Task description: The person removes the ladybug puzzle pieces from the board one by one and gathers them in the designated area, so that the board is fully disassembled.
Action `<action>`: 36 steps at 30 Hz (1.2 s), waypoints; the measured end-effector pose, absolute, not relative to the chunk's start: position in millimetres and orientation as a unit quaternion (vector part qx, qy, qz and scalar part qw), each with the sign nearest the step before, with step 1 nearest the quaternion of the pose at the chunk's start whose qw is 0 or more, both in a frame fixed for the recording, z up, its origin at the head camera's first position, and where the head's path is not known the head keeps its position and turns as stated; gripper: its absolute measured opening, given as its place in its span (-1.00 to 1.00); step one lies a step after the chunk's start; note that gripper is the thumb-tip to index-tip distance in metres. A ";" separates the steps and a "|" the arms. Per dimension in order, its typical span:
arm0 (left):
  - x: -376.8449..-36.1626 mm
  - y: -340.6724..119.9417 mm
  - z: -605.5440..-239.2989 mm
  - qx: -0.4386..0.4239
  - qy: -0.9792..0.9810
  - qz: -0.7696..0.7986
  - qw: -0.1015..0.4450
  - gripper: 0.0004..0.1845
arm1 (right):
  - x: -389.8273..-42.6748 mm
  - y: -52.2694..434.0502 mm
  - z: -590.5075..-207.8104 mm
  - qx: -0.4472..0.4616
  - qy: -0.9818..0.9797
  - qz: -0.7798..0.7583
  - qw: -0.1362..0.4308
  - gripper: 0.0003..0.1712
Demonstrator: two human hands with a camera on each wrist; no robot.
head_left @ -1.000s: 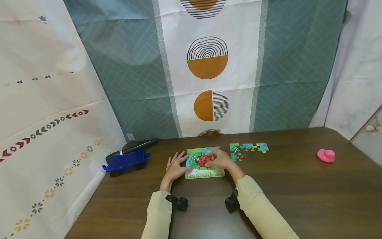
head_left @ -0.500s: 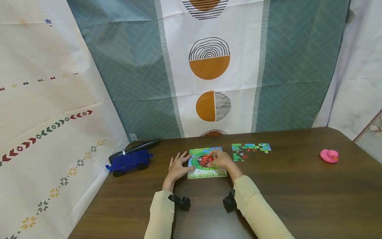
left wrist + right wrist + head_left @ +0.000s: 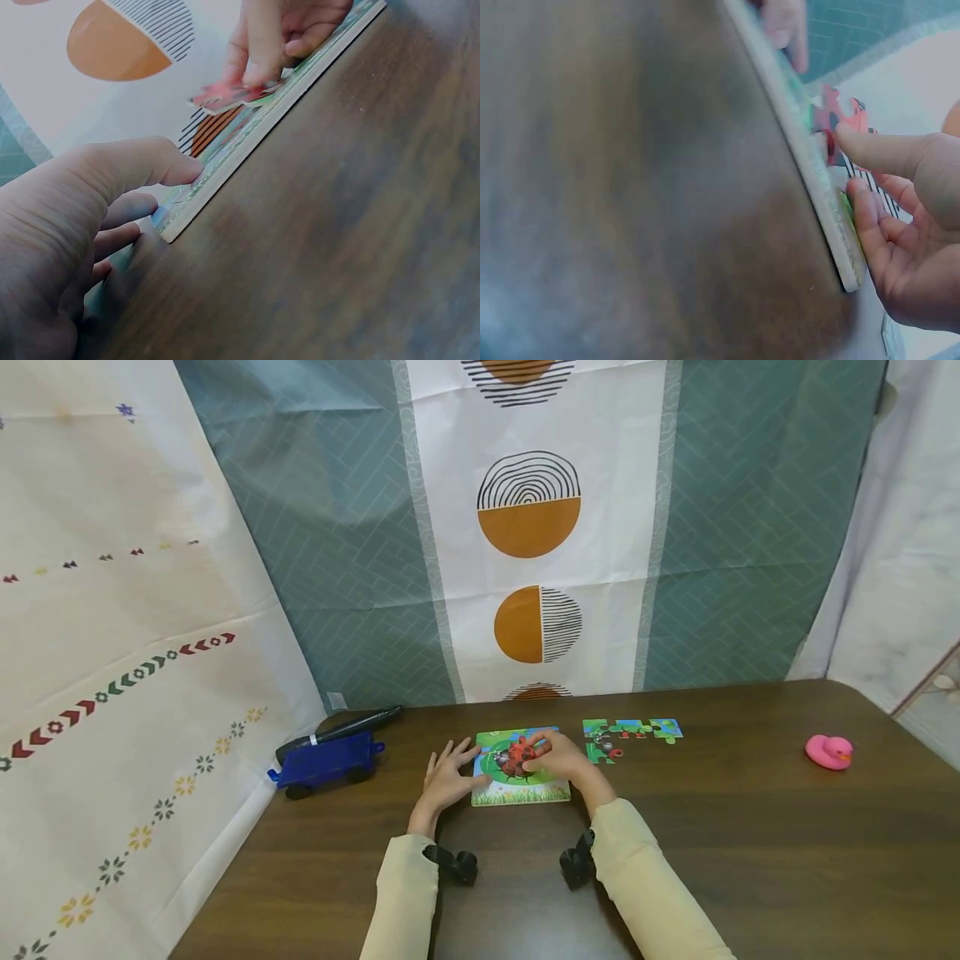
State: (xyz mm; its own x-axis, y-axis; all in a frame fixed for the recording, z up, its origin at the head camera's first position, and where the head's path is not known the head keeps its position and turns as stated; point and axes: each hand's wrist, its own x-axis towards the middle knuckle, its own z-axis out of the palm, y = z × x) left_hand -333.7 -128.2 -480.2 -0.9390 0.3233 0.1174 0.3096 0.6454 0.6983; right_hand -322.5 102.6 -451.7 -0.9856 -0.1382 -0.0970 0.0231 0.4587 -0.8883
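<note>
At far left on a brown wooden table, we find a blue toy cart with a black pen lying just behind it.

Next comes the left hand, fingers spread and fairly straight, gripping nothing. Its thumb rests on the near-left edge of a thin puzzle board, which lies flat with grass printed along the near side. We would leave that thumb there as a light brace, so the board does not slide.

Over the board's middle, the right hand pinches a red-and-black puzzle piece between thumb and fingertips, the gap closed to the piece's thickness. The piece is tilted, raised just above the board; what lies directly beneath it we cannot tell. To handle it well, in our judgement, we should level it, turn it until its printed lines match their neighbours, and press straight down without forcing the knobs.

Right of the board, loose pieces lie flat, close together. Far right, well apart from everything, sits a pink toy duck.
</note>
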 end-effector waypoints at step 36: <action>-331.8 -129.4 -476.6 0.179 0.902 0.392 0.012 -0.29 | -328.3 121.2 -448.3 -0.030 0.780 -0.621 0.066 -0.60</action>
State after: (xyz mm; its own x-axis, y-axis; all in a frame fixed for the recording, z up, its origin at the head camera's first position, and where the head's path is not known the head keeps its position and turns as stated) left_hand -331.8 -129.4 -476.6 -0.9356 0.3328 0.1182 0.3135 0.6286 0.7117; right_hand -328.3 121.2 -448.3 -0.9893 -0.1296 -0.0663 0.0355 0.2266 -0.9733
